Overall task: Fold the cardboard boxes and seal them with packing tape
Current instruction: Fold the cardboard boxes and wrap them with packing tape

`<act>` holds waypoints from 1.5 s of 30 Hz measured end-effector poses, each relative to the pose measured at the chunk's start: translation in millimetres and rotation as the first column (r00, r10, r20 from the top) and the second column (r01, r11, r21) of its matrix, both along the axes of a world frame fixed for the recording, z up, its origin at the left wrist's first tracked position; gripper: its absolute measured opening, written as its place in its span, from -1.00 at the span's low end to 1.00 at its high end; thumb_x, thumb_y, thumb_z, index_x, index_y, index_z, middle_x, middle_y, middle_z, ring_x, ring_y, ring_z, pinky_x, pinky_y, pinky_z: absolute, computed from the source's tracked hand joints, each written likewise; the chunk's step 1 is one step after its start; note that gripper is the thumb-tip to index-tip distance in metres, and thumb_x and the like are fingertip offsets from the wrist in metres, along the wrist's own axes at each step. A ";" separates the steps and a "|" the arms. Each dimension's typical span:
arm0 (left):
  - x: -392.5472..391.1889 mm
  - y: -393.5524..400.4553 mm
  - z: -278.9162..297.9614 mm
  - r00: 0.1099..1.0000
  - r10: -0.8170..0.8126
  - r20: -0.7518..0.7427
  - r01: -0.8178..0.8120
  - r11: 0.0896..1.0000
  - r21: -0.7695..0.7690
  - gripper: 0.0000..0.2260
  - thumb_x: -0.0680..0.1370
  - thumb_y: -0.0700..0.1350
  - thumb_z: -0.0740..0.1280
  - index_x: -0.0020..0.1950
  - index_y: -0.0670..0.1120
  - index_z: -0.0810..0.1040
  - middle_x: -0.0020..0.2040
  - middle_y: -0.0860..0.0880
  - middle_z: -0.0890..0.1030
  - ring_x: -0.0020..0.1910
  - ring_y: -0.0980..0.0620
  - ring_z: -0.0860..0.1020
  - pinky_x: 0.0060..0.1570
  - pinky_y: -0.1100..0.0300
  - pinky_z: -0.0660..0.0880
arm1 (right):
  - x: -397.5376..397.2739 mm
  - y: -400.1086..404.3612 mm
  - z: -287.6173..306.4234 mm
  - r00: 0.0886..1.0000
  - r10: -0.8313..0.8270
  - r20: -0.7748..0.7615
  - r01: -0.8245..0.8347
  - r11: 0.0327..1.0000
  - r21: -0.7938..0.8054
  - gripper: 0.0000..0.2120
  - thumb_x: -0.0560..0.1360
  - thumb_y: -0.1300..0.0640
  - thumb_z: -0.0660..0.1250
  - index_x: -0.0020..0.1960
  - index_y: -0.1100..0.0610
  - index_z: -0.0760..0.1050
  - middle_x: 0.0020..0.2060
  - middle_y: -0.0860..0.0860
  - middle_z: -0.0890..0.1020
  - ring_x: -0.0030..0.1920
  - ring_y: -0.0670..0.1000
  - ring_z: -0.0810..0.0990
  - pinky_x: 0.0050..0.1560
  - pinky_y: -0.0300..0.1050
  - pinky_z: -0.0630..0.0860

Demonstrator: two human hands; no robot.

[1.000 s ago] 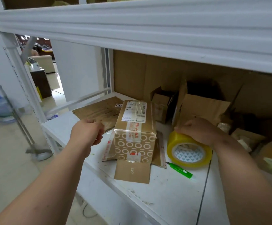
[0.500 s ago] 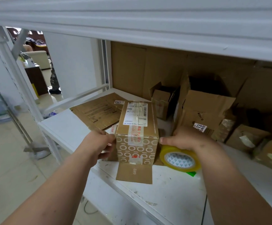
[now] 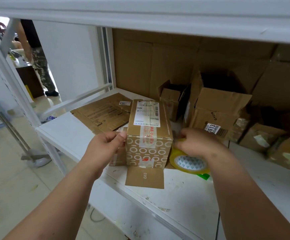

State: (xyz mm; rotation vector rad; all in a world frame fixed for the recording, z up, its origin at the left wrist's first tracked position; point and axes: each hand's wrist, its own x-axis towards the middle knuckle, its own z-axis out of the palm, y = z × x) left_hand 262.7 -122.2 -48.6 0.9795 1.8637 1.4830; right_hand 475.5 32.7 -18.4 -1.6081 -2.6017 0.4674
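A small brown cardboard box (image 3: 149, 134) with white ring prints and a shipping label stands on the white shelf (image 3: 189, 200). One bottom flap lies open toward me. My left hand (image 3: 106, 148) touches the box's upper left edge with thumb and curled fingers. My right hand (image 3: 196, 142) is beside the box's right face and grips the top of a yellowish packing tape roll (image 3: 189, 163) resting on the shelf.
Flattened cardboard (image 3: 104, 113) lies behind the box at left. Several open and crumpled boxes (image 3: 215, 110) crowd the back and right. A green object (image 3: 204, 176) peeks from under the tape roll. An upper shelf beam (image 3: 158, 16) hangs overhead. A person's legs (image 3: 40, 61) show at far left.
My left hand moved right from mid-air onto the box's left edge. My right hand slid the tape roll left, close against the box. The view has moved closer.
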 end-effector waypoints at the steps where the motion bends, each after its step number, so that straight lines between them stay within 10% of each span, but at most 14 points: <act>1: -1.1 -1.5 -0.2 1.000 -0.029 -0.005 0.029 1.000 0.005 -0.82 0.57 0.09 0.35 -0.14 0.17 0.73 -0.13 0.10 0.72 -0.06 0.10 0.67 0.09 -0.04 0.59 | 2.2 -0.7 -1.0 0.999 0.028 -0.042 -0.028 1.000 -0.002 -0.70 0.55 -0.22 0.23 0.20 -0.16 0.50 0.00 -0.07 0.58 -0.16 -0.07 0.46 -0.22 -0.17 0.34; 7: -7.8 -3.3 -0.9 0.993 -0.111 -0.048 0.111 0.994 0.004 -0.81 0.58 -0.03 0.38 -0.03 0.28 0.71 -0.04 0.17 0.72 -0.03 0.21 0.66 0.17 -0.01 0.55 | 13.7 -4.8 0.8 0.964 0.146 -0.222 -0.163 0.985 -0.060 -0.78 0.60 -0.13 0.22 0.19 -0.17 0.56 0.17 -0.08 0.57 0.20 0.02 0.51 0.25 0.06 0.44; 18: -8.9 4.2 -5.3 0.958 -0.042 -0.282 0.031 0.999 -0.043 -0.80 0.54 0.06 0.42 0.15 0.17 0.68 -0.01 0.17 0.70 0.04 0.20 0.61 -0.10 0.38 0.40 | 9.1 -27.1 -2.4 0.949 0.106 -0.298 -0.077 0.991 0.106 -0.84 0.51 -0.24 0.31 -0.14 -0.19 0.52 -0.14 -0.20 0.58 0.03 -0.01 0.54 0.25 0.13 0.44; 29: 0.6 8.3 -3.2 0.882 0.009 -0.472 -0.070 0.991 -0.112 -0.79 0.43 0.20 0.48 -0.05 0.16 0.58 -0.14 0.26 0.61 -0.20 0.24 0.59 -0.22 0.17 0.56 | 5.5 -39.0 -8.1 0.947 0.115 -0.300 -0.057 0.980 0.193 -0.77 0.52 -0.17 0.27 -0.05 -0.05 0.59 -0.09 -0.16 0.56 -0.03 -0.05 0.53 0.43 0.09 0.19; 45: -8.7 10.3 -15.8 0.849 0.048 -0.526 -0.052 0.999 0.007 -0.85 0.45 0.21 0.43 -0.12 0.17 0.68 -0.31 0.29 0.58 -0.26 0.30 0.55 -0.34 0.34 0.37 | -6.3 -36.8 -20.2 0.954 0.061 -0.295 0.037 0.947 0.318 -0.59 0.47 -0.37 0.25 -0.24 -0.04 0.50 -0.29 -0.16 0.50 -0.27 -0.17 0.38 0.26 0.13 0.41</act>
